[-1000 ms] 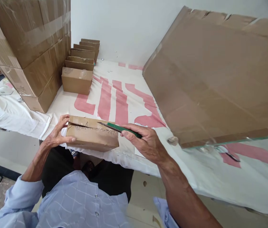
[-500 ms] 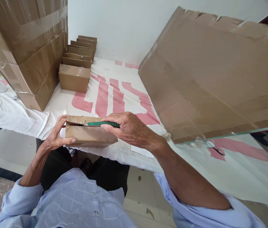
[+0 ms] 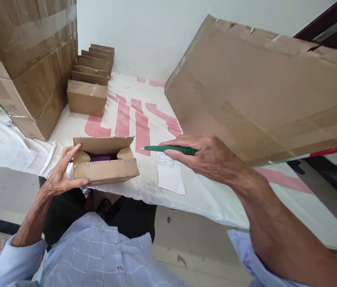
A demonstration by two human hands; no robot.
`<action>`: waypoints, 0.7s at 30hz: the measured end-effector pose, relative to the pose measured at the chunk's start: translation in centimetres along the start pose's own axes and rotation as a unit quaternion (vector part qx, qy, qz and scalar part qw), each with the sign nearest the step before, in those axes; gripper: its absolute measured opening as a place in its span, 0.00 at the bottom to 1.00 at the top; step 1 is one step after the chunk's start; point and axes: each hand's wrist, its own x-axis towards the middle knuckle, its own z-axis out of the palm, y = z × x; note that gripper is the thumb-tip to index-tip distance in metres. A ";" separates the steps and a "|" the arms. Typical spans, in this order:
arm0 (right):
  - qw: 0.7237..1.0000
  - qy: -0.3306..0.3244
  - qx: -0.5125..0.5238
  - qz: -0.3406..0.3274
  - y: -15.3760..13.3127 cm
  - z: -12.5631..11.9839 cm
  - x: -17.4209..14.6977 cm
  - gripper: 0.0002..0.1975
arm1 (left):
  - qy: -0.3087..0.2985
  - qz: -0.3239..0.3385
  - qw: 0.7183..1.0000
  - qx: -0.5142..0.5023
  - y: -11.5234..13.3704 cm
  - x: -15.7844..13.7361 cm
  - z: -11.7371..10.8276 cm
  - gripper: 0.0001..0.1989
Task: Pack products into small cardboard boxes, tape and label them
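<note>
A small cardboard box (image 3: 108, 170) stands at the table's front edge, its lid flap raised and its side flaps partly folded in. Something purple (image 3: 100, 158) shows inside; the rest of the contents is hidden. My left hand (image 3: 62, 171) grips the box's left end, fingers at the upper corner and thumb along the front. To the right of the box and apart from it, my right hand (image 3: 192, 155) is closed around a craft knife (image 3: 171, 149) with a green ribbed handle. Its thin pointed tip faces left toward the box.
Several small cardboard boxes (image 3: 87, 97) line up at the back left, beside a tall taped carton stack (image 3: 41, 79). A large cardboard carton (image 3: 261, 91) occupies the right side. White paper (image 3: 173, 179) with small drawn marks lies on the red-and-white table cloth (image 3: 213, 203).
The box lid has swung up, exposing its inside. My right hand has drawn the craft knife away from the box to the right. My left hand has stayed on the box's left end.
</note>
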 end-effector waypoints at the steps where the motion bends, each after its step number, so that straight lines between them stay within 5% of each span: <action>1: 0.999 0.015 0.025 0.018 0.9 0.8 -0.7 0.15 | -0.010 0.007 1.000 0.006 0.2 0.0 -0.2 0.51; 4: 0.992 0.067 0.078 0.073 3.4 6.3 -2.7 0.18 | -0.020 0.020 0.999 0.022 0.7 0.0 -0.5 0.44; 8: 0.984 0.062 0.082 0.144 6.0 15.4 -4.6 0.22 | -0.009 0.026 0.999 0.039 0.9 0.2 -0.6 0.38; 10: 0.984 0.056 0.087 0.145 6.6 17.8 -5.0 0.23 | -0.004 0.026 0.999 0.042 0.9 0.3 -0.7 0.39; 15: 0.971 0.088 0.190 0.112 5.3 15.8 -3.0 0.22 | 0.001 -0.008 1.000 0.015 0.8 0.9 -1.1 0.45; 21: 0.957 0.093 0.274 -0.006 1.7 12.6 2.9 0.21 | 0.019 -0.049 0.998 -0.045 -0.1 1.8 -1.2 0.44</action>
